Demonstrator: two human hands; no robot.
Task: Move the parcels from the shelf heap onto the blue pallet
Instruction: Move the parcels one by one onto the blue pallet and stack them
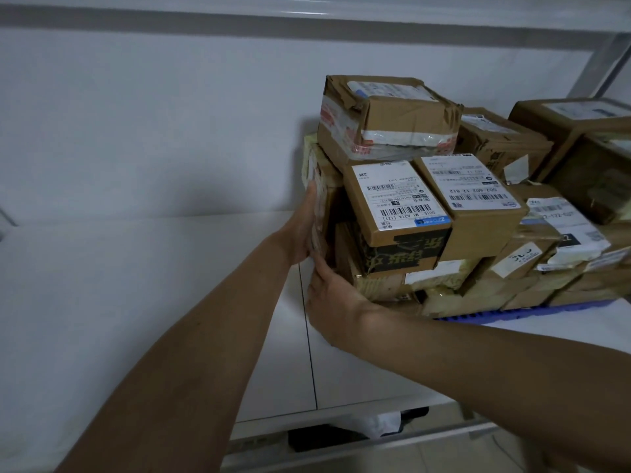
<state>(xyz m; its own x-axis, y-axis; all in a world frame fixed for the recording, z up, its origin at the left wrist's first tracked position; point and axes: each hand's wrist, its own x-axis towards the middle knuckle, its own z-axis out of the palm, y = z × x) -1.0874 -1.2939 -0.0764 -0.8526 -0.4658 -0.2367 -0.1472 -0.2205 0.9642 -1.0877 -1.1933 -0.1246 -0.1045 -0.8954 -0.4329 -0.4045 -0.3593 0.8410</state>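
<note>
Two bare arms reach to a stack of brown parcels on a white shelf (136,285). The left hand (302,230) lies flat against the left side of a tall parcel (319,199) standing on end at the edge of the stack, fingers straight and pressing. The right hand (327,298) is low at the front corner of the same stack, fingers stretched out along the bottom box (375,285); I cannot tell if its fingertips curl under anything. A strip of the blue pallet (519,314) peeks out from under the pile, so these parcels already sit on it. On top are a torn taped box (386,117) and two small boxes with white labels (397,199) (469,192). No heap of loose parcels shows on the shelf. This looks like the step of setting the tall parcel in place and squaring it against the pile. Next, the hands likely need to push it snug, let go slowly, and check that the top boxes do not tip.
</note>
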